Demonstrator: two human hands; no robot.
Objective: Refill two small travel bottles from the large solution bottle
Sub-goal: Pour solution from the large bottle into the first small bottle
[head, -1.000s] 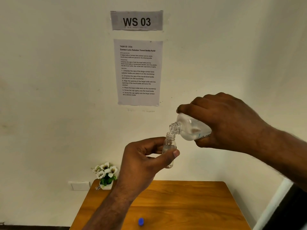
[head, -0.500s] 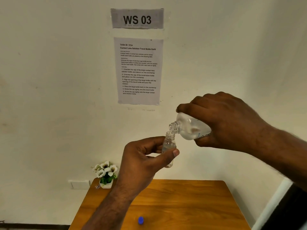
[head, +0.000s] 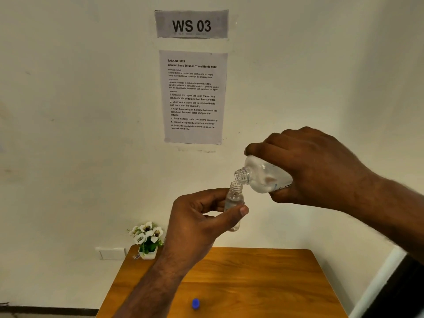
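Observation:
My left hand [head: 197, 221] pinches a small clear travel bottle [head: 234, 198] upright between thumb and fingers, held in the air above the table. My right hand [head: 316, 166] grips the large clear solution bottle [head: 263, 175], tipped on its side with its open neck pointing left and down onto the mouth of the small bottle. Both bottles are uncapped. Some clear liquid sits in the small bottle. A blue cap [head: 195, 303] lies on the wooden table [head: 252, 283] below. No second travel bottle is visible.
A small white pot of white flowers [head: 146, 239] stands at the table's back left corner against the wall. A "WS 03" sign [head: 191, 24] and an instruction sheet [head: 193, 97] hang on the wall. A wall socket [head: 112, 253] sits left of the table.
Both hands and the two bottles stay in the same pouring pose. The view has shifted only slightly.

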